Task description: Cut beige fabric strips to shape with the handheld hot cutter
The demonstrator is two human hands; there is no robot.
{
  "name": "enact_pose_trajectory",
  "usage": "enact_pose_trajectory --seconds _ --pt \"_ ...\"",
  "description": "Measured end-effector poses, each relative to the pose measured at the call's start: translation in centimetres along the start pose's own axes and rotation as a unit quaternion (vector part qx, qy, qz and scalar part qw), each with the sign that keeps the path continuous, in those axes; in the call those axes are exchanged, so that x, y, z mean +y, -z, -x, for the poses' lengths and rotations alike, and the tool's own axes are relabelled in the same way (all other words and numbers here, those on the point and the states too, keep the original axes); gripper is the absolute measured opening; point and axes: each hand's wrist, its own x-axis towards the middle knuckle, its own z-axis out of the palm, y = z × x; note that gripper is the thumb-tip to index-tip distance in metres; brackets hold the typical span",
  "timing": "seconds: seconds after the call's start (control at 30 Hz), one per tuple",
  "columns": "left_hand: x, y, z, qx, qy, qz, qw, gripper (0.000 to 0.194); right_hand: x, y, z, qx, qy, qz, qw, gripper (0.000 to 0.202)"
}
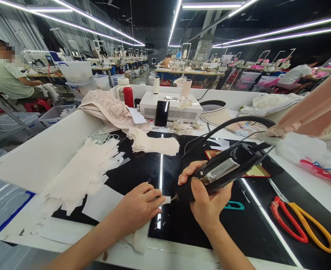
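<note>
My right hand (210, 202) is wrapped round a black handheld tool (224, 165) with a silver plate and a cable, tilted down to the left. The tool's dark lower end is partly behind the fingers. Left of it, my left hand (140, 204) pinches a small white strip (167, 201) on the black tabletop (176, 225). A thin brownish tip at the tool's end meets the strip's right edge. Pale fabric pieces (83, 168) lie in a fanned pile to the left, and a smaller stack (154, 142) lies ahead of the hands.
Red-and-orange scissors (300, 225) and a teal cutter (234, 205) lie at right. Behind are a phone (162, 113), a white vented box (171, 105) and a red cylinder (128, 97). Pink cloth (317, 101) hangs upper right. A person (10, 75) sits far left.
</note>
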Motion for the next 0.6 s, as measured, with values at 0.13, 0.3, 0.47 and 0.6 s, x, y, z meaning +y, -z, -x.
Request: enact_pose_trajectory --seconds 0.13,0.3,0.47,0.6 --pt "0.0 0.1 0.0 -0.006 -0.002 0.002 1.0 0.025 0.0 -0.1 0.1 -0.007 0.002 0.014 1.0 0.028" --pt "-0.1 0.0 0.0 -0.014 0.003 0.006 1.0 0.021 -0.2 -0.2 0.0 -0.002 -0.002 0.032 0.999 0.038" --pt "0.1 0.4 0.5 0.017 0.006 0.021 1.0 0.023 -0.5 -0.1 0.2 -0.006 -0.003 0.023 1.0 0.024" --pt "1.1 1.0 0.5 0.038 -0.026 0.019 0.999 0.024 -0.5 -0.1 0.4 -0.005 -0.007 0.023 1.0 0.024"
